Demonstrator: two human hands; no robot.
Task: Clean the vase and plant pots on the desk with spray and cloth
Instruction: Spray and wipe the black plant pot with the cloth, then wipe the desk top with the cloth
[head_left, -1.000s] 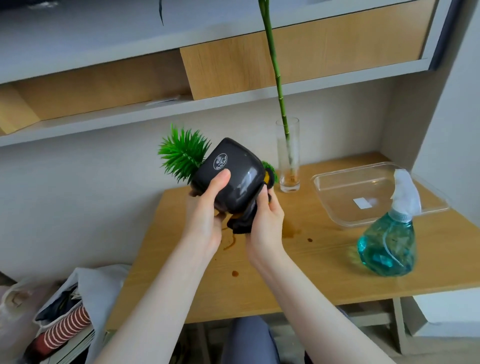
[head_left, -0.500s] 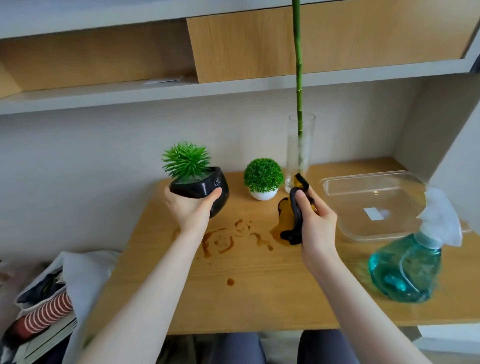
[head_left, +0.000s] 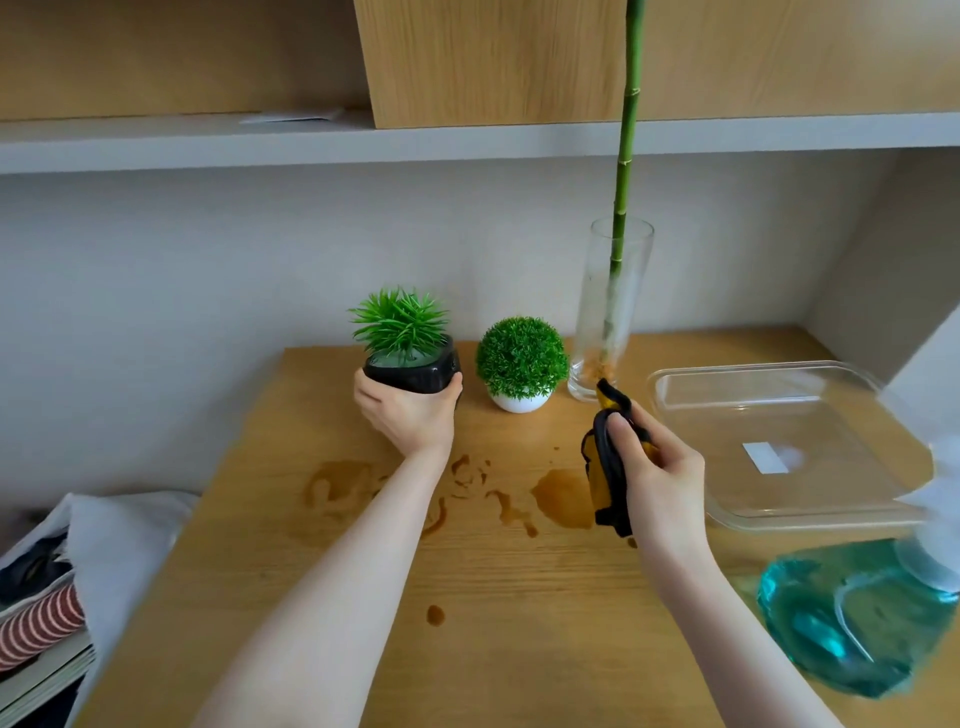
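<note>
The left hand (head_left: 402, 415) grips the black plant pot (head_left: 415, 376) from the near side, fingers and thumb curled round its body; the pot stands upright with its spiky green plant (head_left: 399, 322) on top, at about eleven o'clock on the wooden desk (head_left: 519, 597). Whether the pot's base touches the desk cannot be told, as the hand hides it. Just beside it, toward one o'clock of the pot, sits a white pot (head_left: 519, 401) carrying a round green ball plant (head_left: 522, 356), apart from the black one. Behind and to the right of that stands the tall glass vase (head_left: 613, 312), upright, with a bamboo stalk (head_left: 626, 156) rising out of it past the shelf (head_left: 467, 143).

The right hand (head_left: 657, 470) clutches a bunched black-and-yellow cloth (head_left: 605, 467), thumb pressed over the folds, held above the desk near the vase's foot. Brown liquid stains (head_left: 563, 496) spread over the desk between the two forearms. At three o'clock lies a clear plastic tray (head_left: 779, 514), and at four o'clock, near the desk's front edge, a teal spray bottle (head_left: 852, 618) with a white trigger head, blurred. At eight o'clock, off the desk, a bag (head_left: 78, 545) holds striped fabric.
</note>
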